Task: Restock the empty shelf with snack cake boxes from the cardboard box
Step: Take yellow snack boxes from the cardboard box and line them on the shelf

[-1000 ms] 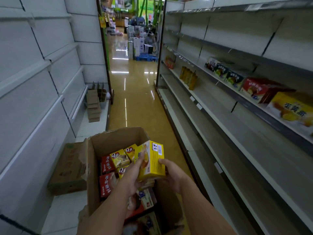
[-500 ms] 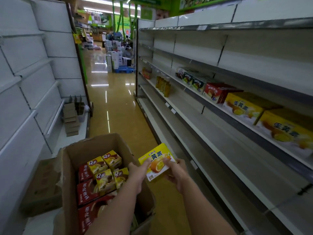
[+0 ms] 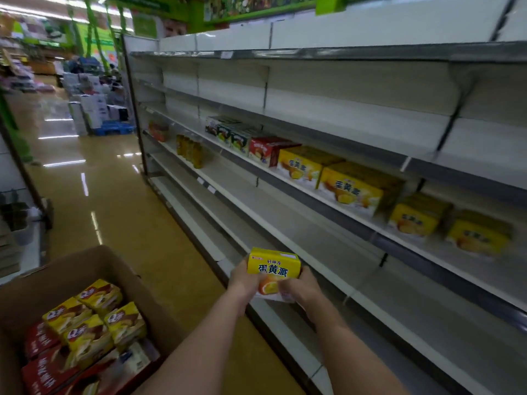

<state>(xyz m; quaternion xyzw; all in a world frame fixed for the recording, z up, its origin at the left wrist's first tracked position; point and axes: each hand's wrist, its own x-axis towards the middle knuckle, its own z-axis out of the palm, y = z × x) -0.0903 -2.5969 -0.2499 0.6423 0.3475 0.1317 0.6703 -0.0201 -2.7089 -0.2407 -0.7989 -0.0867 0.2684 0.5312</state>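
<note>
A yellow snack cake box [image 3: 273, 268] is held upright in front of the lower shelves, its printed face toward me. My left hand [image 3: 244, 282] grips its left side and my right hand [image 3: 299, 286] grips its right side and bottom. The open cardboard box [image 3: 94, 266] stands at the lower left with several yellow and red snack boxes [image 3: 94, 315] inside. On the middle shelf [image 3: 342, 208] to the right stand several yellow cake boxes [image 3: 350, 189], a red box [image 3: 268, 151] and green ones [image 3: 228, 132].
The white shelving runs along the right, with bare shelf boards [image 3: 285, 232] below the stocked row and above it. The tan aisle floor [image 3: 114, 195] runs to stacked goods on a blue pallet [image 3: 114, 128] far back. Another shelf unit [image 3: 17, 172] edges the left.
Both hands have carried the yellow box out of the cardboard box and to the right, toward the shelves. The box has turned so its printed front faces me. My view has swung right.
</note>
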